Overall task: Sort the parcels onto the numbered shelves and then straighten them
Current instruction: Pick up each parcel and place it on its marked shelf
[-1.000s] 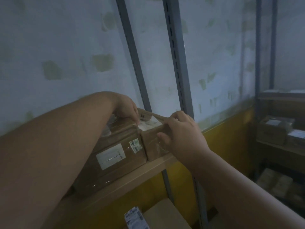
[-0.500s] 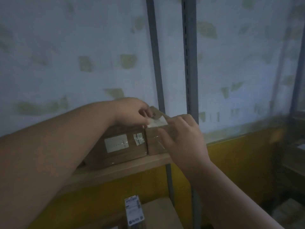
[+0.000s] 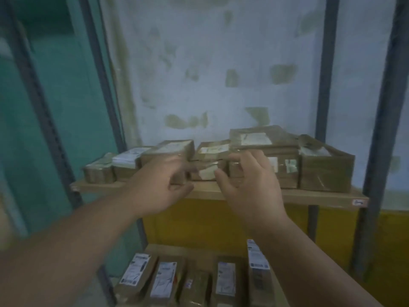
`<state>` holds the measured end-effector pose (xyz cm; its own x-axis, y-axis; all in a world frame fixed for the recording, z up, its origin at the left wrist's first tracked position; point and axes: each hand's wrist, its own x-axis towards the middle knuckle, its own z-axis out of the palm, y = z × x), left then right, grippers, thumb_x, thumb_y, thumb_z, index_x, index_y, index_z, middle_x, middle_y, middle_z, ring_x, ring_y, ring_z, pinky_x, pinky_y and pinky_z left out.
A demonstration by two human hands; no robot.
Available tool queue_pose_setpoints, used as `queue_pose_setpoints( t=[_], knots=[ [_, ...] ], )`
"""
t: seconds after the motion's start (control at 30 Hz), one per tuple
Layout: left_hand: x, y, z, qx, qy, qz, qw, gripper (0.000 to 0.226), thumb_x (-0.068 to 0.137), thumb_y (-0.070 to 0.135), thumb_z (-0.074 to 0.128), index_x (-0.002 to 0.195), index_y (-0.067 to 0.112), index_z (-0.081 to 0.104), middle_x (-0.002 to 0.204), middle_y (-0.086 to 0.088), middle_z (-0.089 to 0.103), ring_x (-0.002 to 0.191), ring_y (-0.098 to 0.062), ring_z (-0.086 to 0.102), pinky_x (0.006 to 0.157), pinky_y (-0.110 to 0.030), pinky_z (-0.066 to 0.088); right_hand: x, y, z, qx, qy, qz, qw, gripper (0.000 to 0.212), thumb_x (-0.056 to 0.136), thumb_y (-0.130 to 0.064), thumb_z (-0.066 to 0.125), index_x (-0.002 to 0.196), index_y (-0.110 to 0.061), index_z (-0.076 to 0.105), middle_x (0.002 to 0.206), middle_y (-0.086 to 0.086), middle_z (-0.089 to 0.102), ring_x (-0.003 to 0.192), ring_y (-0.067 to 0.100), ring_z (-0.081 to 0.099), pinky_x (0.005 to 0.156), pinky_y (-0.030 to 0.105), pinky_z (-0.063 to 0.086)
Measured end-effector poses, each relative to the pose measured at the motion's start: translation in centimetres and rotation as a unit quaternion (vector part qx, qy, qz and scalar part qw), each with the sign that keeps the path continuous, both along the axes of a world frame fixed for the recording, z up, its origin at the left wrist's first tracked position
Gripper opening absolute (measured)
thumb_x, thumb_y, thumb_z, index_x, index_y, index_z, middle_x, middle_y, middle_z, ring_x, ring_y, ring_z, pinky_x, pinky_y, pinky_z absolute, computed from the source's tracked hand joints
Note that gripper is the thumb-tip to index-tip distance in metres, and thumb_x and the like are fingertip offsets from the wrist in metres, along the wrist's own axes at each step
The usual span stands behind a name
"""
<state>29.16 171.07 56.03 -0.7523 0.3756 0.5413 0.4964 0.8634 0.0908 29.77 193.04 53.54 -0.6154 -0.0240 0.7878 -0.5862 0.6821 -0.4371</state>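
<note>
— What sits on the upper shelf (image 3: 309, 197)?

— A row of brown parcels across the middle of the frame. At the left end a small low parcel (image 3: 98, 171), then one with a white label on top (image 3: 127, 162), then a taller box (image 3: 168, 151). In the centre a small parcel with a pale label on its front (image 3: 209, 165). Right of it a wide taped box (image 3: 265, 149), and at the right end another box (image 3: 325, 167), touching it.

— And the hands?

— Both are raised in front of the centre of the row. The left hand (image 3: 163, 187) has its fingers curled loosely; it is blurred, and I cannot tell whether it grips anything. The right hand (image 3: 250, 187) has its fingers spread and bent, thumb apart, in front of the wide box's lower left corner. Whether the fingertips touch the cardboard I cannot tell.

— Anything below?

— A lower shelf (image 3: 199, 251) at the bottom centre holds a row of upright parcels with white labels (image 3: 166, 280). A small tag (image 3: 358, 202) is on the upper shelf's front edge, right side; its marking is unreadable. Behind are grey posts (image 3: 325, 85) and a patchy pale wall (image 3: 221, 63).
</note>
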Motion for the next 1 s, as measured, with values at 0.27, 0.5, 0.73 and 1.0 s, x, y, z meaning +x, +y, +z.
queue_pose_setpoints(
  t=[0.27, 0.5, 0.73, 1.0],
  knots=[
    [10.1, -19.2, -4.3, 0.043, 0.014, 0.094, 0.995, 0.035, 0.084, 0.043, 0.064, 0.115, 0.028, 0.069, 0.113, 0.015, 0.065, 0.106, -0.003, 0.058, 0.093, -0.025, 0.046, 5.4, -20.8, -1.1, -0.017, 0.028, 0.118, 0.992, 0.039, 0.086, -0.046, 0.064, 0.114, -0.019, 0.066, 0.107, -0.008, 0.056, 0.1, 0.008, 0.052, 0.082, 0.023, 0.044],
    [17.4, -34.4, -7.1, 0.045, -0.054, 0.21, 0.975, 0.043, 0.084, 0.054, 0.052, 0.119, 0.034, 0.066, 0.112, 0.016, 0.064, 0.108, -0.005, 0.056, 0.094, -0.022, 0.041, 8.4, -38.8, -2.9, -0.031, 0.006, 0.22, 0.975, 0.034, 0.085, -0.038, 0.072, 0.111, -0.016, 0.065, 0.105, -0.006, 0.056, 0.099, 0.008, 0.053, 0.082, 0.015, 0.035],
    [16.3, -47.0, -11.3, 0.077, -0.063, 0.272, 0.957, 0.047, 0.084, 0.057, 0.048, 0.119, 0.033, 0.067, 0.112, 0.016, 0.065, 0.107, -0.005, 0.059, 0.091, -0.022, 0.042, 5.4, -52.0, -4.7, -0.023, 0.01, 0.278, 0.96, 0.034, 0.085, -0.037, 0.072, 0.111, -0.016, 0.066, 0.105, -0.008, 0.056, 0.097, 0.011, 0.058, 0.085, 0.02, 0.042],
    [15.0, -62.4, -12.8, 0.13, -0.057, 0.391, 0.909, 0.046, 0.081, 0.058, 0.046, 0.112, 0.032, 0.069, 0.104, 0.017, 0.063, 0.095, 0.0, 0.055, 0.081, -0.011, 0.043, -0.3, -72.0, -5.0, -0.002, -0.026, 0.387, 0.922, 0.033, 0.086, -0.039, 0.07, 0.113, -0.02, 0.065, 0.107, -0.007, 0.057, 0.1, 0.017, 0.059, 0.087, 0.034, 0.049]
  ],
)
